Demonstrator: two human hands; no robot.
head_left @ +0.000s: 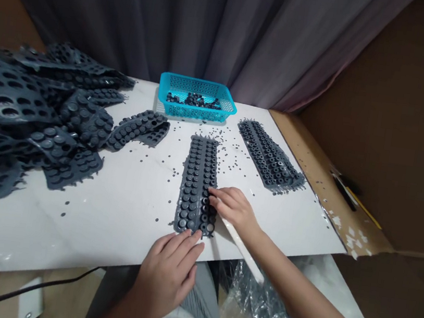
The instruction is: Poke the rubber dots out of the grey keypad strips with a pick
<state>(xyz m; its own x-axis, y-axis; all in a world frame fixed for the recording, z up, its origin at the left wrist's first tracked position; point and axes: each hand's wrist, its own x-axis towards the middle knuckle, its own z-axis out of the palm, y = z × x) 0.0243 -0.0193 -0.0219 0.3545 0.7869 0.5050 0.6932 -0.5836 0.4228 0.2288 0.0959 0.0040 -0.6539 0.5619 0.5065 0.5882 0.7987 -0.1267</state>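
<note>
A dark grey molded rubber sheet (200, 178) with rows of round studs lies lengthwise in front of me. Fingers of my left hand (170, 266), stretched out and lying side by side, rest at its near end. My right hand (237, 209) is closed on a slim white stick-like tool (244, 253), and its fingertips are over the right-hand rows of studs. The tool's working tip is hidden by the fingers. Along those near right rows, several studs show open centers, while the left rows look capped. Small dark discs (223, 152) are scattered around the sheet.
A blue perforated basket (194, 113) holding small dark pieces stands at the back. Another studded sheet (269, 156) lies to the right, and a heap of such sheets (36, 118) fills the left. A yellow-and-black tool (356, 198) lies on cardboard beyond the right edge.
</note>
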